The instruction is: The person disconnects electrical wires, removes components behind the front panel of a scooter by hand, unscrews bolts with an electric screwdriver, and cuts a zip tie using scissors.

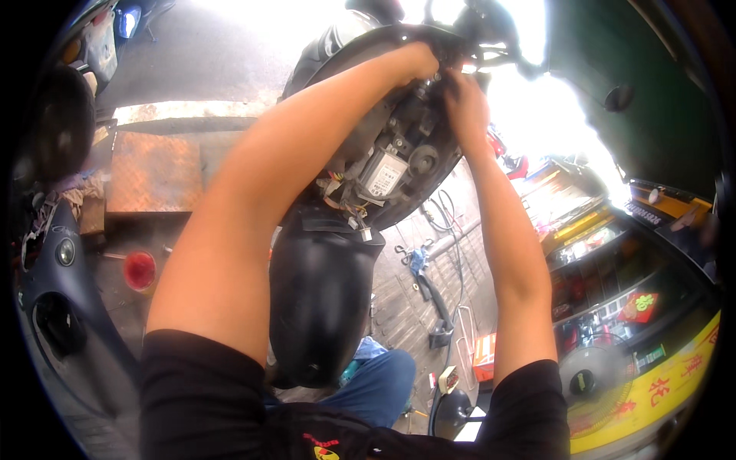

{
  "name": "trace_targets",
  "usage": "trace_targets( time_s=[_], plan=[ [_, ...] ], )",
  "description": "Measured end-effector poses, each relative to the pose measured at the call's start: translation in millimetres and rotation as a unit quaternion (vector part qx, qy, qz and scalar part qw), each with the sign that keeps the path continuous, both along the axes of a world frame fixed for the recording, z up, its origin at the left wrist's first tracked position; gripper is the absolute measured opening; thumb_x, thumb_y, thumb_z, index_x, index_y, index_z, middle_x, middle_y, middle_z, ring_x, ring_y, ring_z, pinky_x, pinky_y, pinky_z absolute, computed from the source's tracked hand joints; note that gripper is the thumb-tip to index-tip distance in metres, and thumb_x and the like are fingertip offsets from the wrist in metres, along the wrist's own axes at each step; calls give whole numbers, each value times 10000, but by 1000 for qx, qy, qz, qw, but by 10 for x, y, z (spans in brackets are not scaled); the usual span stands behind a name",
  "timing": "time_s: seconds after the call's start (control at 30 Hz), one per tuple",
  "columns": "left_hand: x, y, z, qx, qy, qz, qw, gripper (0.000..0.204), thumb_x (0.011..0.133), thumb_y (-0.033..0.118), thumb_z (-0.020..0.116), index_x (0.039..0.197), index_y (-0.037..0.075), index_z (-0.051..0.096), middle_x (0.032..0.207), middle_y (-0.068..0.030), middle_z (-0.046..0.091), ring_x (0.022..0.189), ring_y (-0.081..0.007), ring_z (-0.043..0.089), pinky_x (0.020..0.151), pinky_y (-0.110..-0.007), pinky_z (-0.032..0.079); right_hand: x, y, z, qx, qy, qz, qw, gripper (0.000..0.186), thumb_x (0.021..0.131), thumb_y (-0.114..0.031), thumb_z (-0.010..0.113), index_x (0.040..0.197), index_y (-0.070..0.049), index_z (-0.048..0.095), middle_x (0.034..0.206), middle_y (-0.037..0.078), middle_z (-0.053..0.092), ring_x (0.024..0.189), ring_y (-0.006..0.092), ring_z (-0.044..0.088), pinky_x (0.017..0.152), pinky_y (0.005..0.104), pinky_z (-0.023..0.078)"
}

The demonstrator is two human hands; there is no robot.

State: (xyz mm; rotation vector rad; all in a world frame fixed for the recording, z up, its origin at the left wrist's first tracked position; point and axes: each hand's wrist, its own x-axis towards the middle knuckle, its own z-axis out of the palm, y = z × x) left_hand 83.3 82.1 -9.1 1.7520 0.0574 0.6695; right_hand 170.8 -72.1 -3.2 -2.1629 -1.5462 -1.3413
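A scooter's dark front shell (368, 57) stands ahead of me with its inside exposed. My left hand (418, 63) is curled at the upper part of this opening, below the handlebar area. Close beside it, my right hand (468, 103) reaches in from the right with bent fingers. Shadow and parts hide both sets of fingertips and whatever they hold. Below my hands sit a silver box with a white label (385, 173), a round disc-shaped part (423, 161) and loose wires with connectors (337, 190). The black seat (318, 299) lies nearest my body.
At left are a rusty metal plate (153, 172), a red cup-like container (140, 271) and a blue-grey scooter body (69, 253). Cables (458, 253) and a black strap-like part (437, 303) lie on the floor. A fan (586, 376) and a glass-fronted yellow cabinet (652, 406) stand right.
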Motion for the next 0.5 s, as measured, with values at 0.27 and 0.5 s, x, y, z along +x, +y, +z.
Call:
trace_targets(
  time_s=[0.27,0.5],
  plan=[
    [19,58,30,59,8,36,998,431,817,51,501,1224,-74,566,1206,-241,594,1049,-348,613,805,-405,506,-187,63,-101,9,-36,-58,998,294,846,-223,672,1136,-196,638,1021,83,630,929,306,631,740,435,502],
    [160,-40,77,42,27,50,998,442,821,59,496,1247,-37,572,1253,-226,578,1148,-312,569,869,-400,487,-97,61,-125,64,-34,8,997,297,855,-266,669,1129,-162,626,988,90,624,932,302,612,757,417,496]
  ],
)
